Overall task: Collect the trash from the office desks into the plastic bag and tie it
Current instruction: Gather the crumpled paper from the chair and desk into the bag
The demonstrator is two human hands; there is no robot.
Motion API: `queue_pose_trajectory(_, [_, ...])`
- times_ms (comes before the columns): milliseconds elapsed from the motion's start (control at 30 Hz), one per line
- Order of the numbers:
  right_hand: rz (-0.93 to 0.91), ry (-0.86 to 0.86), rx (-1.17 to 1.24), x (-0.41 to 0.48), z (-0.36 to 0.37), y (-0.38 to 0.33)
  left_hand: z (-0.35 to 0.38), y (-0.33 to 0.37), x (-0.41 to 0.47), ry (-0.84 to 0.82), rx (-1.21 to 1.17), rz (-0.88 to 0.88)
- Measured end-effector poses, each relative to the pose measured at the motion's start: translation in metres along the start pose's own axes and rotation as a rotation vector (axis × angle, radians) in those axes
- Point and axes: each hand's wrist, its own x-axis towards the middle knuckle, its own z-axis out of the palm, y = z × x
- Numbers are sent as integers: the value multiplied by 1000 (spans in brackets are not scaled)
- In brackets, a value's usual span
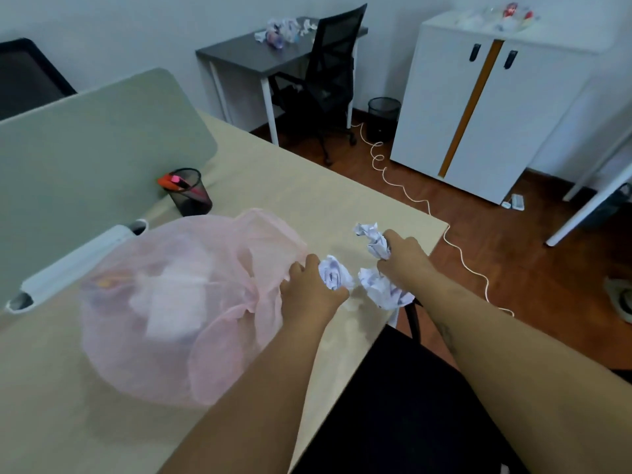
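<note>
A translucent pink plastic bag [178, 302] lies bulging on the beige desk [280, 179], with pale paper trash showing through it. My left hand [307, 289] rests at the bag's right side and grips a crumpled paper ball [333, 273]. My right hand [403, 256] is shut on crumpled paper [374, 241] that sticks up above its fingers. Another crumpled paper wad [383, 290] sits just below that hand at the desk's edge; whether the hand holds it too is unclear.
A black mesh pen cup [189, 193] stands by the grey-green divider [102, 138]. More crumpled trash [282, 30] lies on the far grey desk behind a black chair [328, 73], and some on the white cabinet [506, 15]. A mesh bin [383, 118] and white cable [410, 196] are on the floor.
</note>
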Motion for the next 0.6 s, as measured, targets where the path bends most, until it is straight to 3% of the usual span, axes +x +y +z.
queue_pose_trajectory(100, [44,-10,6,24,19,-13,5,-12,24,10,26,23])
queue_pose_trajectory(233, [89,-87,32,39,37,-16,-3,-28,40,-301,47,83])
queue_pose_trajectory(333, [82,-41,123,32,36,-18,-20,-26,29,-344,-4,128])
queue_pose_trajectory(400, [65,-9,165,23,33,-20,-28,-19,14,-217,25,194])
queue_pose_trajectory(500, [26,15,130,7,27,-21,-45,-15,-14,-28,-149,371])
queue_pose_trajectory(600, [-31,12,69,-12,19,-22,-71,-20,-45,214,-214,381])
